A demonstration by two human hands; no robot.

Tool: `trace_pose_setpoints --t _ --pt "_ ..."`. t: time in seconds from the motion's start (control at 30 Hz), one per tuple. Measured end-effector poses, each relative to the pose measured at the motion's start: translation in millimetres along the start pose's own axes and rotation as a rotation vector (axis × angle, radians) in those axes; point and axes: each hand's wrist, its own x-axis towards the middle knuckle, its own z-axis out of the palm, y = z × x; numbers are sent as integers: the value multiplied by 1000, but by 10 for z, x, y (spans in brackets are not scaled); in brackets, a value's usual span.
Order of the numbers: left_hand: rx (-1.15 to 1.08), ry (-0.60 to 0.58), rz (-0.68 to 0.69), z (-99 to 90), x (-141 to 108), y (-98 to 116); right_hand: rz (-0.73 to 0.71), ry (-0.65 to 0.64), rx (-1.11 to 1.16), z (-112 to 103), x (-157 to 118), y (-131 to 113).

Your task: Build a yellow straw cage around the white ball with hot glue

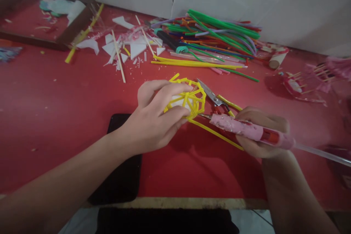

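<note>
My left hand (156,113) grips a round yellow pipe-cleaner frame (196,97) with something white inside it. From the frame's lower side a long yellow strip (216,133) runs down to the right. Wrapped in my right hand (257,131) is a pink glue gun (238,128), a clear glue stick (320,153) poking from its back end. The gun's metal tip touches or nearly touches the lower right of the frame; which one I cannot tell. Just behind the gun lie scissors (216,98) with yellow-and-dark handles, blades apart.
A black phone (117,175) lies under my left forearm. Farther back are a pile of colored pipe cleaners (219,36), a teal-and-black cutter (170,40), white scraps (137,49) and wooden sticks (118,56). A brown frame (63,40) sits far left, a pink stick model (304,84) right.
</note>
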Motion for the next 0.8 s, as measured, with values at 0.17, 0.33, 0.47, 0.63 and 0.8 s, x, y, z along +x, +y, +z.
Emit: trace_pose_setpoints --t 0.17,0.33,0.47,0.63,0.8 --pt "7 15 7 8 -6 2 6 15 20 0 1 27" --pt "4 1 -6 -4 -6 10 -10 25 -13 -20 3 50" --pt "-4 -7 -16 -8 -2 14 -11 18 -16 -39 -3 62" --pt "-2 -11 -11 1 4 11 24 12 4 -74 -1 74" --pt "2 4 -1 1 -3 9 298 63 -11 -89 27 74"
